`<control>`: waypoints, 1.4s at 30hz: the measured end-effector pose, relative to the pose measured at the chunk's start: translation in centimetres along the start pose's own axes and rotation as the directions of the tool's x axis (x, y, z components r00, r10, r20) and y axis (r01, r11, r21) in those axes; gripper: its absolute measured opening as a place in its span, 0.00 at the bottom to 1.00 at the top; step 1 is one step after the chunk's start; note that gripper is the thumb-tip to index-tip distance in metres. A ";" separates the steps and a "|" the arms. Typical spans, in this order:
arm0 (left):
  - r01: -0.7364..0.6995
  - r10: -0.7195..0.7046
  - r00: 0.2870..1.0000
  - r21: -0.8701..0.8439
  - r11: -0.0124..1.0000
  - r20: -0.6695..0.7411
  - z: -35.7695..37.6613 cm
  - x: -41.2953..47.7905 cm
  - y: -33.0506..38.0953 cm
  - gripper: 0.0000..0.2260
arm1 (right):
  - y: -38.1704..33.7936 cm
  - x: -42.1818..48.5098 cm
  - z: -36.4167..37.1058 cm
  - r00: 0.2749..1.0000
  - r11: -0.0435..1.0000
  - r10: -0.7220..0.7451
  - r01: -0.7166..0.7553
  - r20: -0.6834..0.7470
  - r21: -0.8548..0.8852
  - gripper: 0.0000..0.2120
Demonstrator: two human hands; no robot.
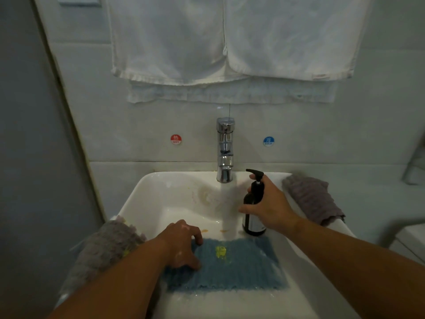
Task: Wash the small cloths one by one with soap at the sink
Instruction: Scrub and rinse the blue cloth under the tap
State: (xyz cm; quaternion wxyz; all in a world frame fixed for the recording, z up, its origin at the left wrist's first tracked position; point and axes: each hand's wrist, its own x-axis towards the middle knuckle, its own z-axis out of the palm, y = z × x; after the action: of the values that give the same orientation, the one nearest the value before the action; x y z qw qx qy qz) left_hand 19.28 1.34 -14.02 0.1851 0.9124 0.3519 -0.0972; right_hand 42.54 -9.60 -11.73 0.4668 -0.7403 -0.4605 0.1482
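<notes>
A blue ribbed cloth [239,270] lies spread flat in the near part of the white sink [161,194], with a yellow blob near its middle. My left hand [181,245] rests on the cloth's left edge, fingers bent down onto it. My right hand [269,206] grips a dark pump soap bottle [253,210] that stands just beyond the cloth's far right corner, one finger up by the pump head. A grey cloth [103,252] lies on the sink's left rim. Another grey cloth [315,199] lies on the right rim.
A chrome tap [225,150] stands at the back of the basin, with hot and cold stickers on the tiled wall either side. White towels [230,42] hang above it. Orange stains dot the basin floor.
</notes>
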 end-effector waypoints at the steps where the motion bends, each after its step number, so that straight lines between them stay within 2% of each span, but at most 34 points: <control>1: 0.001 -0.001 1.000 -0.002 1.000 -0.002 0.0 0.0 0.0 0.26 | 0.1 0.0 0.0 1.000 1.000 0.005 -0.005 0.006 0.001 0.41; 8: 0.005 -0.005 1.000 0.009 1.000 -0.001 0.0 0.0 0.1 0.26 | 0.9 -0.6 -1.3 0.993 0.993 0.090 -0.084 0.077 -0.084 0.37; 11: 0.003 -0.003 1.000 0.001 1.000 -0.004 0.0 -0.1 0.1 0.26 | 1.1 -1.6 -2.2 0.982 0.985 0.159 -0.150 0.106 -0.088 0.53; 12: 0.003 -0.003 1.000 -0.002 1.000 -0.002 0.0 -0.2 0.1 0.26 | 1.2 -2.1 -2.5 0.979 0.981 0.181 -0.174 0.092 -0.083 0.55; 15: 0.002 -0.002 1.000 -0.015 1.000 0.002 -0.1 -0.2 0.1 0.26 | 1.5 -4.4 -3.2 0.976 0.971 0.216 -0.211 0.033 -0.116 0.43; 17: 0.002 -0.002 1.000 -0.022 1.000 0.003 -0.2 -0.3 0.1 0.27 | 1.8 -5.9 -3.5 0.967 0.957 0.244 -0.228 0.069 -0.181 0.36; 20: -0.001 0.001 1.000 -0.023 1.000 0.009 -0.3 -0.3 0.2 0.27 | 2.3 -7.3 -3.3 0.946 0.941 0.270 -0.219 0.178 -0.258 0.32; 23: 0.008 -0.008 1.000 -0.038 0.999 0.008 -0.2 -0.5 0.1 0.28 | 1.7 -7.5 -2.9 0.916 0.899 0.230 -0.071 0.329 -0.432 0.29; 25: 0.014 -0.014 1.000 -0.039 0.999 0.003 -0.2 -0.5 0.1 0.29 | 1.0 -7.3 -2.4 0.910 0.840 0.176 0.060 0.374 -0.539 0.30; 27: 0.020 -0.020 1.000 -0.030 0.999 -0.005 -0.2 -0.7 0.2 0.30 | 0.5 -6.9 -1.7 0.901 0.792 0.175 0.110 0.397 -0.600 0.32; 33: 0.037 -0.037 0.999 -0.007 0.999 -0.006 -0.3 -0.8 0.1 0.29 | 0.9 -6.8 -0.1 0.888 0.728 0.194 0.156 0.418 -0.668 0.20; 38: 0.040 -0.041 0.999 0.022 0.999 0.020 -0.2 -0.9 1.0 0.21 | 1.4 -6.9 0.2 0.889 0.758 0.195 0.132 0.415 -0.639 0.11; 42: 0.029 -0.029 0.999 -0.020 0.999 0.016 -0.2 -1.1 1.1 0.16 | 1.0 -6.7 0.0 0.889 0.847 0.226 0.022 0.397 -0.532 0.08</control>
State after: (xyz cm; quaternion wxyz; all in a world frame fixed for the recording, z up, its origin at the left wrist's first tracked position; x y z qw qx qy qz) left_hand 19.28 -0.02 -13.22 0.1959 0.9044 0.3647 -0.1032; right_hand 39.51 -15.24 -14.01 0.1213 -0.8089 -0.5363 0.2082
